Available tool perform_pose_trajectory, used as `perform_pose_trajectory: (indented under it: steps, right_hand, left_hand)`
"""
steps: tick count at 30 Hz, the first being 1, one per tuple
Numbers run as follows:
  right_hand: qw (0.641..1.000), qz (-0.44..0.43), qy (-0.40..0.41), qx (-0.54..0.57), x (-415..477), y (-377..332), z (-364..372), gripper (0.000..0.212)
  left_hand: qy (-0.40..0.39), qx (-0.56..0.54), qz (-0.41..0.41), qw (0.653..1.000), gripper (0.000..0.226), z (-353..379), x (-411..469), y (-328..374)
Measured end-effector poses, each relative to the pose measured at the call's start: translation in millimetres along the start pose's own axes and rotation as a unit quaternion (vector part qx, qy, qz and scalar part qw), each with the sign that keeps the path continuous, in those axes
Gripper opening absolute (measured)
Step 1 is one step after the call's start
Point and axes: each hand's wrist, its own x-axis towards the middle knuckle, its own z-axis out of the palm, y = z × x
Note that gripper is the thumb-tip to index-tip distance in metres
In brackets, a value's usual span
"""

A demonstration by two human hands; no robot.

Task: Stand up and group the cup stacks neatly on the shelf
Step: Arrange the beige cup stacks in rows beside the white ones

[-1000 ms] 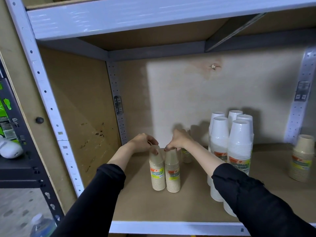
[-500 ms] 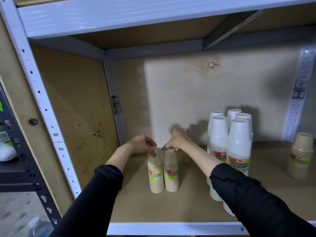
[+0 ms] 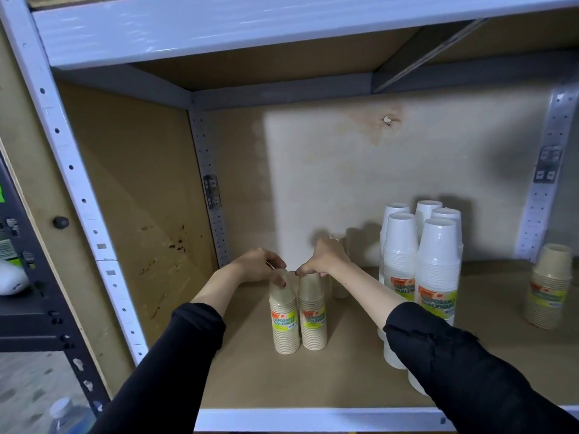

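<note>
On the shelf (image 3: 344, 364) two beige stacks stand upright, side by side and touching. The left hand (image 3: 260, 266) has its grip curled over the top of the left beige cup stack (image 3: 283, 321); the right hand (image 3: 322, 260) pinches the top of the right beige cup stack (image 3: 311, 314). From that pair, a partly hidden third beige stack (image 3: 340, 288) stands at 1 o'clock, the white cup stacks (image 3: 435, 277) cluster at 3 o'clock, and a lone beige stack (image 3: 550, 286) stands beyond them
</note>
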Motion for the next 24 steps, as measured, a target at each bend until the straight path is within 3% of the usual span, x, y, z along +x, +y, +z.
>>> perform_pose_trajectory:
  steps: [15, 20, 24]
  right_hand:
    - [1.0, 0.004, 0.0, -0.026, -0.6, -1.0, -2.0, 0.038]
    - [1.0, -0.003, 0.02, -0.023, -0.6, -4.2, -11.6, 0.044]
    - [0.999, -0.016, 0.043, -0.009, -3.6, -8.1, -30.1, 0.023]
  left_hand:
    - [-0.006, -0.004, -0.007, 1.0, 0.046, -1.2, -1.6, 3.1]
    - [0.037, -0.031, 0.02, 0.999, 0.039, -5.1, -1.1, 12.1]
    - [0.082, -0.019, 0.049, 0.995, 0.04, -9.8, 3.7, 26.2]
